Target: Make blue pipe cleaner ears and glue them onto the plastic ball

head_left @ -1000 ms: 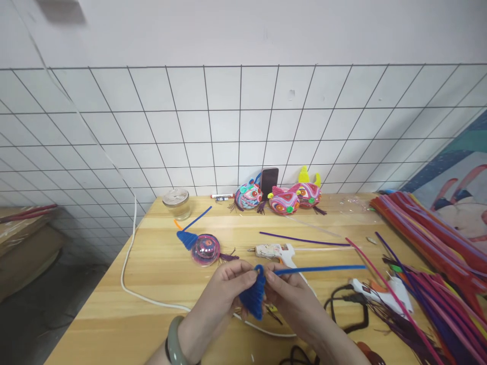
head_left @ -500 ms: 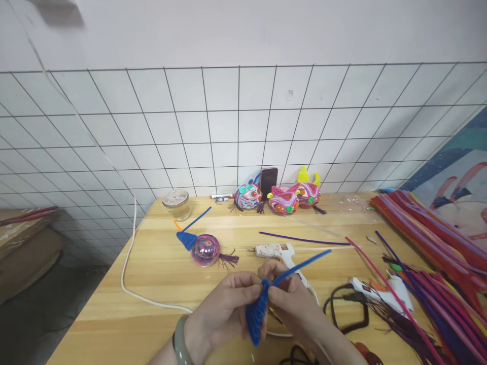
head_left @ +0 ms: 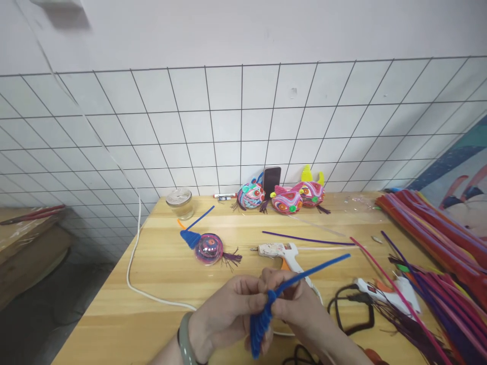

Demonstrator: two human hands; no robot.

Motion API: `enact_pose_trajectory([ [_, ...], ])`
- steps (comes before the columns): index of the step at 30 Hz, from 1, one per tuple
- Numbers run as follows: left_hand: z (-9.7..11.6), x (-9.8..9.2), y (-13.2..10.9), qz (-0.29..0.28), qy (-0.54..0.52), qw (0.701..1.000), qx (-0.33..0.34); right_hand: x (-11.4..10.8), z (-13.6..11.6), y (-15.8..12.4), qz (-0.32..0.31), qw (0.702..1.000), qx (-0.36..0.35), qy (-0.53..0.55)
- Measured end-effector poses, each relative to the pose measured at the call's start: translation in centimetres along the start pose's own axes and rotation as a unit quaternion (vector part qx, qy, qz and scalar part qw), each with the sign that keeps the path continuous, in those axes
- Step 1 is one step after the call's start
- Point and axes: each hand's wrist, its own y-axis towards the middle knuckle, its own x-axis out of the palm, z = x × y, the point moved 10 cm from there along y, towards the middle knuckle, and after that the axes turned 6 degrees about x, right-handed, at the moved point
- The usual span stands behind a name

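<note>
Between my two hands is a blue pipe cleaner (head_left: 259, 324), bent into a ribbed fan shape with one straight end sticking out to the upper right. My left hand (head_left: 232, 312) pinches the fan near its narrow top; a grey-green bangle circles that wrist. My right hand (head_left: 294, 304) grips the same top from the other side, where the straight end leaves the fan. Beyond my hands lies a white glue gun (head_left: 276, 251). To its left, a similar blue fan (head_left: 190, 238) touches a round, shiny ornament (head_left: 208, 248) with a dark purple tassel.
Colourful fish-like ornaments (head_left: 287, 199) and a phone (head_left: 271, 182) stand by the tiled wall. A lidded glass jar (head_left: 179, 204) is at the back left. Bundles of pipe cleaners (head_left: 429, 223), a second glue gun (head_left: 391, 294) and cables crowd the right. A white cord (head_left: 131, 274) crosses the left.
The blue fan has tilted and sunk slightly between my fingers, and its straight end now reaches further right. Both hands keep their pinch. The whole view has shifted a little.
</note>
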Motion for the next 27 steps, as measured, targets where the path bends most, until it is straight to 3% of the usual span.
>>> enact_pose_trajectory([
  [5, 0.1, -0.4, 0.2, 0.020, 0.046, 0.999, -0.003, -0.5, -0.5, 0.0, 0.028, 0.999, -0.022, 0.023],
  [9, 1.1, -0.8, 0.2, 0.070, 0.139, 0.988, 0.015, -0.7, 0.4, 0.4, 0.031, 0.999, 0.020, 0.037],
  [11, 2.4, -1.5, 0.0, 0.124, 0.202, 0.971, 0.041, -1.1, 0.8, 0.7, 0.036, 0.998, 0.037, 0.035],
  [15, 6.1, -1.8, -1.0, 0.208, 0.340, 0.903, 0.160, -3.5, 0.1, 0.9, 0.135, 0.991, 0.004, 0.018],
  [17, 6.7, -1.4, -1.2, 0.206, 0.378, 0.882, 0.190, -3.9, -0.1, 0.9, 0.159, 0.987, 0.001, -0.012],
  [23, 6.1, -1.9, -1.1, 0.221, 0.434, 0.858, 0.166, -3.8, -0.3, 0.7, 0.171, 0.984, 0.000, -0.053],
  [27, 6.5, -2.5, -1.3, 0.243, 0.412, 0.857, 0.190, -4.0, -1.0, 0.6, 0.178, 0.980, -0.018, -0.087],
])
